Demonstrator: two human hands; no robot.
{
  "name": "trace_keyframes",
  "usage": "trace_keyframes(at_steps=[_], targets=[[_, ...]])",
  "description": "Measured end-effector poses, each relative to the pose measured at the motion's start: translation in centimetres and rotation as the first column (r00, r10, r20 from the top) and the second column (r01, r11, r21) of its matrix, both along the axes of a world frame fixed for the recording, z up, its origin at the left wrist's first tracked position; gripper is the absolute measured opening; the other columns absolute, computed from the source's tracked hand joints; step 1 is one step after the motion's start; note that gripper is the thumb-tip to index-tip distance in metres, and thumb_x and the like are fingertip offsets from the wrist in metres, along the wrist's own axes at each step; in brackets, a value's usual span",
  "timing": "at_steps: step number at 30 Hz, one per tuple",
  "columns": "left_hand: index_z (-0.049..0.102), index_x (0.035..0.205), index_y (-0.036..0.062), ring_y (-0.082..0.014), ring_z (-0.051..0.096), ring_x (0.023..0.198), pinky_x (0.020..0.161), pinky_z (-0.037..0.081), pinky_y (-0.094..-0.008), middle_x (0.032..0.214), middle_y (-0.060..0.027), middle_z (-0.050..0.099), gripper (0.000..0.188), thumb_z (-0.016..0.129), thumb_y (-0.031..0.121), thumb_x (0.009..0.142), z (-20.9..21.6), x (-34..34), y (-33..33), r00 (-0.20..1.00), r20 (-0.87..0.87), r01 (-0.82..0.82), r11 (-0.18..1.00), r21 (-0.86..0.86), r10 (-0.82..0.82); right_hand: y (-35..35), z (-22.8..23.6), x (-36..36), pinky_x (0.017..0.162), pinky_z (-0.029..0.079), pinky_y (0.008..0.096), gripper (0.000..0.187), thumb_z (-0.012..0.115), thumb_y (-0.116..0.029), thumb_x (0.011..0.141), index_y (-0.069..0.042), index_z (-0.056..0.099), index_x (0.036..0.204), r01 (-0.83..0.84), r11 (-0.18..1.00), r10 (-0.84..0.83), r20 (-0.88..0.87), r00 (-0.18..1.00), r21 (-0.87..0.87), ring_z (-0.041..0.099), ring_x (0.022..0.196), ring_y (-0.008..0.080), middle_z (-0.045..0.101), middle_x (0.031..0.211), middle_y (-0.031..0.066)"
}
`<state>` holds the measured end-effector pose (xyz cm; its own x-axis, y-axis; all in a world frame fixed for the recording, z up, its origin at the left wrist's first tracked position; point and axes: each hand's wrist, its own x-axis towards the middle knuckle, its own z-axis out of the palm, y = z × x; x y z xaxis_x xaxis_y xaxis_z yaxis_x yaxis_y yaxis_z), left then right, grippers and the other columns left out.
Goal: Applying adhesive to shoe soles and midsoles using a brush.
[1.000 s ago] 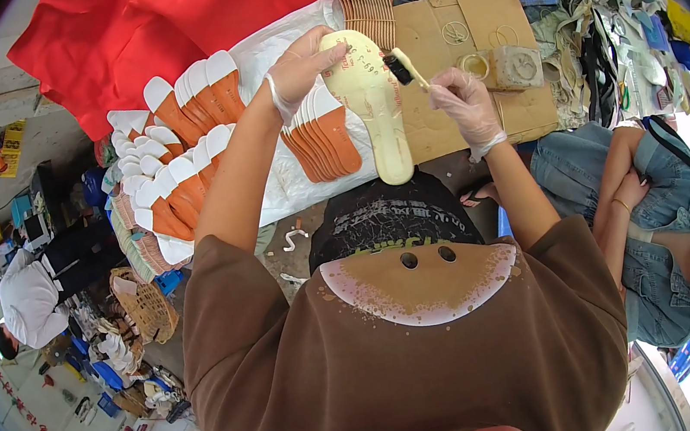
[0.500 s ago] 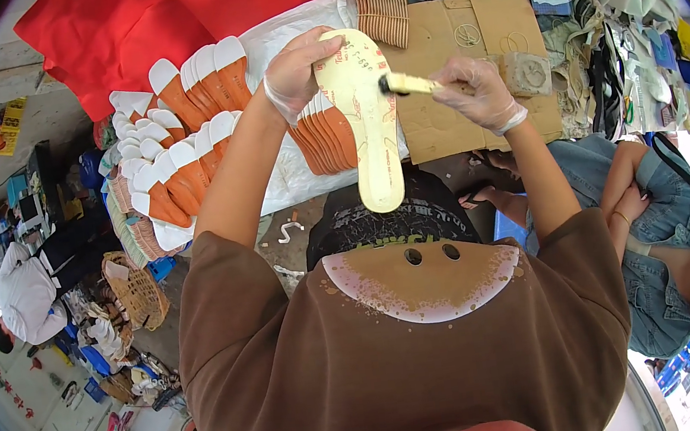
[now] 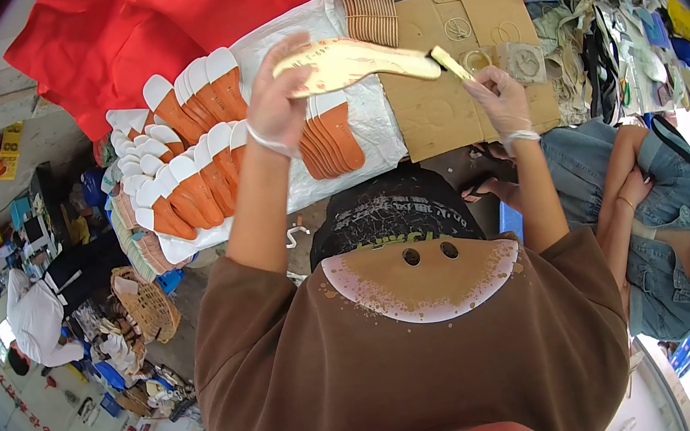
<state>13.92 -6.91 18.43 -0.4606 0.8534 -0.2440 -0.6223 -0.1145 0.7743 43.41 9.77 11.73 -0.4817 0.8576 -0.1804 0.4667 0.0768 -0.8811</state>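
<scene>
My left hand, in a clear glove, grips the broad end of a pale yellow insole with red print. The insole lies nearly sideways above the work surface, its narrow end toward the right. In my gloved right hand is a small brush with a pale handle. The dark tip of the brush is at the insole's narrow end; whether it touches I cannot tell. Beneath and left of my left hand lie rows of brown insole pieces with white ends. More brown pieces lie fanned beside it.
A banded stack of insole boards lies at the back beside brown cardboard. On the cardboard is a squarish container. Red cloth covers the back left. A seated person in denim is close on the right; another person is far left.
The insole has turned from upright to nearly sideways, its narrow end swinging right. My left hand has moved left and down; my right hand and the brush have moved slightly right.
</scene>
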Motion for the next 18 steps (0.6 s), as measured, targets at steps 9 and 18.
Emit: trace_keyframes(at_steps=[9, 18], targets=[[0.049, 0.091, 0.0059, -0.0085, 0.049, 0.083, 0.077, 0.042, -0.0226, 0.091, -0.0021, 0.052, 0.013, 0.054, -0.004, 0.084, -0.7, 9.6, -0.4, 0.913, -0.269, -0.296, 0.952, 0.082, 0.307, -7.5, -0.8, -4.7, 0.054, 0.039, 0.0284, 0.016, 0.073, -0.017, 0.083, -0.005, 0.064, 0.082, 0.142, 0.98, -0.094, -0.306, 0.947, 0.141, 0.048, 0.061, 0.0087, 0.053, 0.067, -0.0002], [0.046, 0.104, 0.0059, -0.0098, 0.048, 0.093, 0.082, 0.042, -0.0246, 0.1, -0.0034, 0.05, 0.016, 0.054, 0.002, 0.09, -2.9, 7.8, -0.4, 0.856, -0.429, -0.34, 0.939, -0.047, 0.288, -7.2, 0.4, -4.0, 0.061, 0.041, 0.0224, 0.024, 0.07, -0.012, 0.085, -0.004, 0.056, 0.103, -0.07, 0.996, 0.039, -0.402, 0.915, -0.062, 0.05, 0.071, 0.0071, 0.055, 0.078, -0.0015]])
